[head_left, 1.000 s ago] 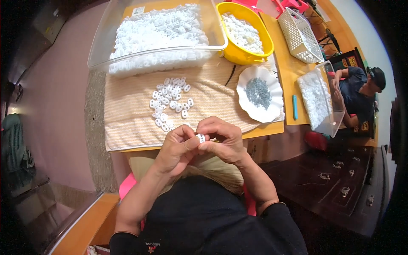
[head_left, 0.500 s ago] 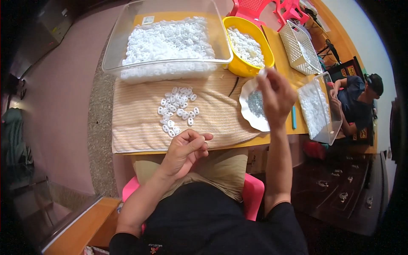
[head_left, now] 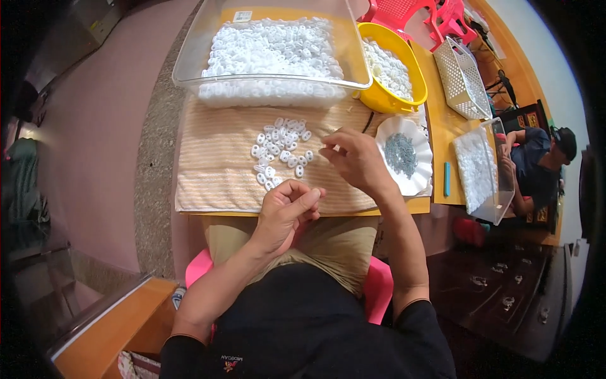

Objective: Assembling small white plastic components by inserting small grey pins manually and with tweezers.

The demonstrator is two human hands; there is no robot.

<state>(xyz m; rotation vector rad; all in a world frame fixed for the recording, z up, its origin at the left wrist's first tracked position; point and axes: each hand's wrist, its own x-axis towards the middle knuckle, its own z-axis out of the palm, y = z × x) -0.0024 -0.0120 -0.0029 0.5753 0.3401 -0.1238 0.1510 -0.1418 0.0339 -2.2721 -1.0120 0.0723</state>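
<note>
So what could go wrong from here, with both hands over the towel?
The right hand hovers beside the loose small white plastic pieces on the striped beige towel; a sweep could scatter them. The scalloped white dish of small grey parts lies beside that wrist and could be knocked.

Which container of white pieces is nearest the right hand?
The yellow oval tub, just beyond the right hand; the large clear bin and the side clear bin sit farther.

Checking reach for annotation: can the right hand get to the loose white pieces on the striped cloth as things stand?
Probably yes. The right hand hovers over the striped cloth, just right of the loose white pieces, with nothing between them. The left hand sits nearer the table edge, out of the way.
</note>
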